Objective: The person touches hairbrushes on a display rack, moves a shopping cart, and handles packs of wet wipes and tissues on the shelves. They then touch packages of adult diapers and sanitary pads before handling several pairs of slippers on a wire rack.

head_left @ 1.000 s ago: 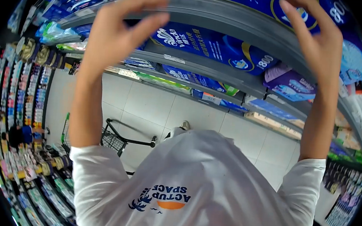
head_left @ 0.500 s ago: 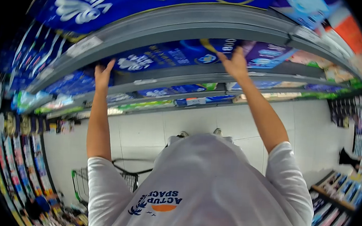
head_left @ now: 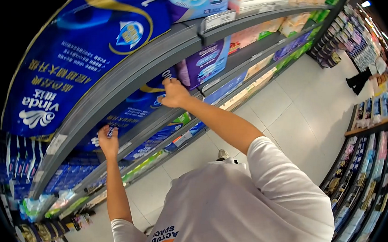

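A blue Vinda tissue pack [head_left: 134, 108] lies on the shelf level below the top one, partly hidden under the shelf edge. My left hand [head_left: 108, 143] is closed at the pack's left part, with a bit of blue printed wrapper bunched between thumb and fingers. Toward the other end, my right hand [head_left: 174, 93] grips the pack, its fingers bent near the white number and the thumb lower on the front. A purple pack [head_left: 207, 63] stands just right of that hand.
Above is a large blue Vinda pack [head_left: 79, 52] behind a grey shelf edge [head_left: 126, 67] with price tags. Lower shelves hold more packs. White floor tiles [head_left: 288, 121] lie beyond. A person in dark trousers [head_left: 361, 81] is at the far right, near stocked racks [head_left: 362, 164].
The view has turned, so the shelf now slants down to the left. My left hand has shifted inward along the pack and closed on its wrapper. My right hand stays near the number.
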`<state>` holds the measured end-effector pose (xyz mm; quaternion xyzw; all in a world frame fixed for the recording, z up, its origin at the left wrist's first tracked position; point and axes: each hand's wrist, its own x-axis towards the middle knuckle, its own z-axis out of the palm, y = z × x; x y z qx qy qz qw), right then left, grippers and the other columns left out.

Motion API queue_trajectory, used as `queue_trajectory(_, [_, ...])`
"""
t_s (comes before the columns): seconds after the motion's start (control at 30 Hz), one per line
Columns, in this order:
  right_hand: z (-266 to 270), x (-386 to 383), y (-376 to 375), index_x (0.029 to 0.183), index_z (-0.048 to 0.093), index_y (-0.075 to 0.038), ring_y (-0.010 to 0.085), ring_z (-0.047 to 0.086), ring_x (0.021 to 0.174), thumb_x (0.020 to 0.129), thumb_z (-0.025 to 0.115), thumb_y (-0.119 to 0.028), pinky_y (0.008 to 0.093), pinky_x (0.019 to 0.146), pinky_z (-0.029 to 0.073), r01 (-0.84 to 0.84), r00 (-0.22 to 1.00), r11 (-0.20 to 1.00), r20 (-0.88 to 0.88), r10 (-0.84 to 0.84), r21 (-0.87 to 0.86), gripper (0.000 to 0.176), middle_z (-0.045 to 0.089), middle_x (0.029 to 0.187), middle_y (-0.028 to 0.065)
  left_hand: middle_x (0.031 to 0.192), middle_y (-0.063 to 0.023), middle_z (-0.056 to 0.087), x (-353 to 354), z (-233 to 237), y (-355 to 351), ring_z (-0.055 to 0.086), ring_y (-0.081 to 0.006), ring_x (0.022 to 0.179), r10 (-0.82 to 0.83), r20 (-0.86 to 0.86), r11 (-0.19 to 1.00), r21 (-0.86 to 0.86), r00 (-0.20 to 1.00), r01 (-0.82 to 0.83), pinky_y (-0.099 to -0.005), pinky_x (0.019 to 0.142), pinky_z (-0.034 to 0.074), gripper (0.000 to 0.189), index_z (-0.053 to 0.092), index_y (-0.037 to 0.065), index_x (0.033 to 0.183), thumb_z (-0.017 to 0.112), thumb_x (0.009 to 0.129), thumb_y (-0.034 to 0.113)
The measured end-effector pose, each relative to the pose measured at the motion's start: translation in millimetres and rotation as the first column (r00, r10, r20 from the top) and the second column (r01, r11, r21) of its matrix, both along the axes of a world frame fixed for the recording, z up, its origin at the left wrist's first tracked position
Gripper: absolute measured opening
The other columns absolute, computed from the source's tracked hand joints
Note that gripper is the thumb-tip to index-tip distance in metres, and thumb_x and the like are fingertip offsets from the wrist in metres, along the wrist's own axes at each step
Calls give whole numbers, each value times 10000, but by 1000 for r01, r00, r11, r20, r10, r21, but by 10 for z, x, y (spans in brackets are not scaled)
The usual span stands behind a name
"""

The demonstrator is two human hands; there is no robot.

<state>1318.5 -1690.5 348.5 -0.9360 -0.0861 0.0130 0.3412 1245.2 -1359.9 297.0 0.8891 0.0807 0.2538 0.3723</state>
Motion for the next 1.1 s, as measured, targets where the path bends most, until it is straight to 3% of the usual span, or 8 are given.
queue_trajectory(0.07, [7,-2,-41,1265,450,51,424,461,1231,746,735,-335,433,1013,426,-49,998,999,-28,49,-2,707,492,1290,280,958,-133,645,102,36,-190,621,-230,888,68,-79,965,259,995,-45,-347,800,486,292,632,4,988,758,761,136])
queue_trajectory(0.13, [-58,-96,-178,1246,520,-4,393,530,1172,753,721,-350,431,977,450,-100,994,993,57,96,67,635,552,1253,249,943,-145,676,191,209,-455,655,-245,831,-310,-257,950,-116,915,289,-351,771,510,288,653,-1,1012,744,774,134])
queue_trajectory(0.33, [-72,-152,-1168,1006,684,-52,357,629,1004,742,688,-303,431,855,511,167,983,986,-73,-166,6,365,662,1037,215,1036,-172,682,163,917,-1752,666,-268,940,-704,-387,650,-14,595,760,-342,830,513,396,640,-17,1107,745,780,180])
queue_trajectory(0.53, [-75,165,-1861,1166,600,-41,392,535,1132,707,715,-271,427,936,472,318,937,946,172,-304,-63,527,569,1147,226,1066,-190,668,589,1042,-2962,649,-289,995,-796,-403,493,-1,451,870,-354,873,496,447,618,-19,1151,737,782,204])
queue_trajectory(0.7, [-146,98,-2350,1308,519,-64,384,529,1156,713,731,-308,408,985,439,66,977,998,201,-68,16,677,567,1230,214,1099,-173,655,1462,130,-3307,637,-241,954,-818,-240,570,-214,523,793,-334,840,500,464,588,-21,1191,732,801,184])
queue_trajectory(0.9, [-1898,-1080,-3289,935,674,-51,281,648,741,814,653,-392,435,669,492,363,931,829,-117,-347,427,363,673,814,181,975,-67,638,933,-398,-3154,591,-150,874,-764,-234,645,-232,601,728,-283,747,495,408,617,36,1166,745,786,113])
queue_trajectory(1.03, [-4843,-3731,-4351,768,672,-87,326,623,745,824,572,-239,469,666,489,191,918,877,-237,-319,-442,191,655,772,142,971,-106,663,305,-534,-2944,630,-174,861,-682,-344,729,-259,645,633,-305,742,510,351,652,46,1122,736,794,136])
queue_trajectory(1.1, [-5027,-5273,-4607,783,678,-107,314,630,748,810,597,-224,442,674,508,271,719,847,-488,-494,-458,145,671,823,131,978,-120,675,155,-289,-3007,645,-181,860,-646,-414,760,-270,641,591,-315,745,517,345,653,39,1119,730,803,155])
